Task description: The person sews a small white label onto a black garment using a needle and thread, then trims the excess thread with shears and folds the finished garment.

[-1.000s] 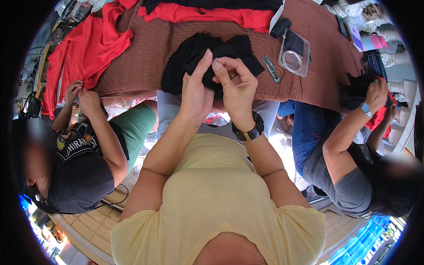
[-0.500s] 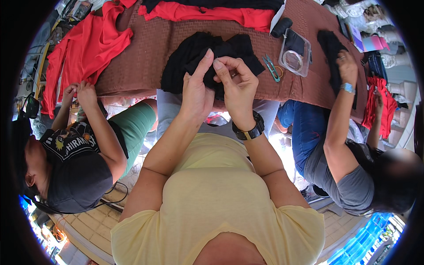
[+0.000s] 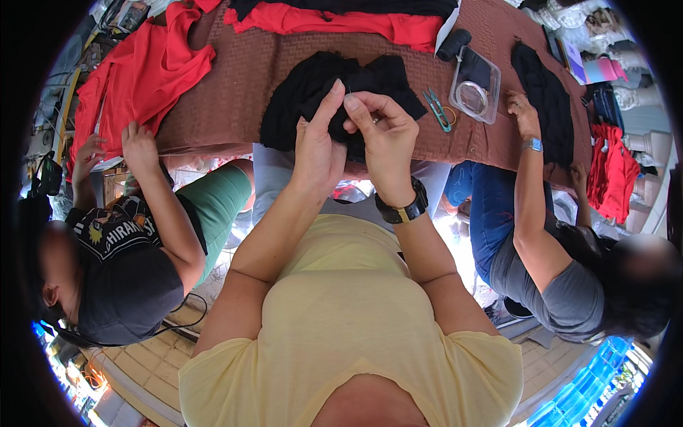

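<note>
Brown textured worktop (image 3: 235, 78) beyond both hands, bending toward the dark rim. Right hand (image 3: 388, 135) pinched, thumb to forefinger, on a needle-like sliver (image 3: 349, 90) too fine to make out fully. Left hand (image 3: 320, 146) with thumb raised near that tip, other fingers hidden; cannot tell how far open or whether holding anything. Just beyond both hands and partly covered by them, bunched black cloth (image 3: 295, 92). Right of the right hand, teal snips (image 3: 435, 109) and a clear case (image 3: 486, 107). Well left of the left hand, red garment (image 3: 153, 67), cut off by the rim.
</note>
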The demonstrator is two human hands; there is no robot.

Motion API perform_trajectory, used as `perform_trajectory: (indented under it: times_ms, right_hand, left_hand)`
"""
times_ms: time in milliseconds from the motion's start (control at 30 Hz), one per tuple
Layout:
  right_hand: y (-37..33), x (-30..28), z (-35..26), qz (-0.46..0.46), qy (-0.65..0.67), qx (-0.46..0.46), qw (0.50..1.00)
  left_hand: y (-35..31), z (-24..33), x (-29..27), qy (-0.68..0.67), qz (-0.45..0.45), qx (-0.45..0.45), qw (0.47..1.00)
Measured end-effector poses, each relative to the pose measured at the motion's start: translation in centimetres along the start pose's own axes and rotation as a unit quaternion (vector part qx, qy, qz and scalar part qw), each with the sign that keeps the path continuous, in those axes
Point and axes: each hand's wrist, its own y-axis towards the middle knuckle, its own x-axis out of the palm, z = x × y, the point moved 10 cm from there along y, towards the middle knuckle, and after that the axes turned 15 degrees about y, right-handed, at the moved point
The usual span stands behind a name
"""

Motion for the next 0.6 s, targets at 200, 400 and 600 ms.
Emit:
perform_trajectory:
  times_ms: [200,400,600]
  right_hand:
    - [1.1,-1.0,0.4,0.016,0.093,0.051,0.994]
    - [-0.6,0.3,-5.4,-0.007,-0.181,-0.191,0.965]
    - [-3.1,3.9,-7.7,-0.045,-0.373,-0.376,0.847]
  left_hand:
    - [-0.1,0.5,1.2,-0.03,-0.016,-0.006,0.999]
    - [-0.8,1.8,1.6,-0.05,0.041,-0.03,0.998]
    - [-0.8,1.0,0.9,-0.023,0.032,-0.022,0.999]
